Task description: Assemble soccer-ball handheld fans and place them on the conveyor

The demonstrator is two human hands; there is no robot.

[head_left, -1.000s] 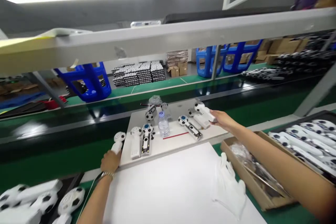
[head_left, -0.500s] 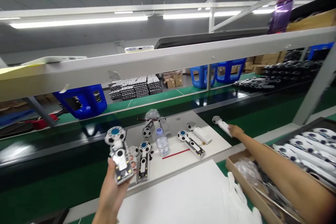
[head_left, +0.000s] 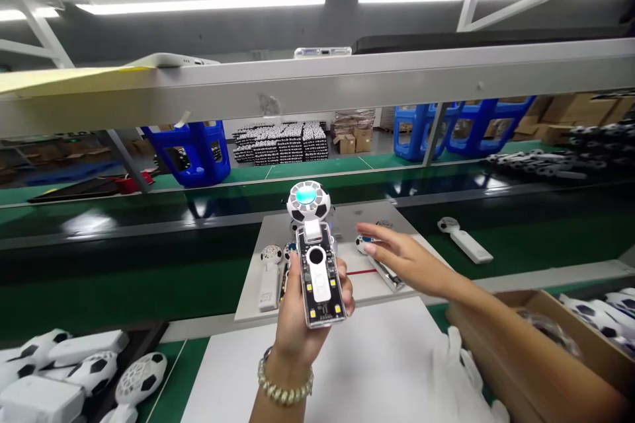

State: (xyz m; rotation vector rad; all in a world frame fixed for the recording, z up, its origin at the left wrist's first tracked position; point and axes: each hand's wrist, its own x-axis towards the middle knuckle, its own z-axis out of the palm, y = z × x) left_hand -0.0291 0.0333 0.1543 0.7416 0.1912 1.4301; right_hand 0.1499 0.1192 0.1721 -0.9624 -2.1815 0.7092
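Observation:
My left hand [head_left: 302,324] is wrapped round a soccer-ball-headed device [head_left: 320,277] with a clear case, held upright in the middle; its round top glows turquoise. My right hand [head_left: 401,258] has its fingers spread and holds nothing, hovering over another clear-cased device [head_left: 388,275] on the white board [head_left: 251,291]. A white device [head_left: 270,284] lies at the board's left. On the dark green belt, right of the board, rests a white ball-headed device [head_left: 470,246].
White ball-headed devices [head_left: 59,370] fill a tray at lower left. A cardboard box [head_left: 486,324] stands at right, near white gloves [head_left: 456,370]. A grey rail [head_left: 317,82] crosses above the belt. Blue stools [head_left: 191,155] stand beyond.
My left hand has brought its device to the middle of the view, and its top now glows. My right hand has let go of the white device on the belt and moved left.

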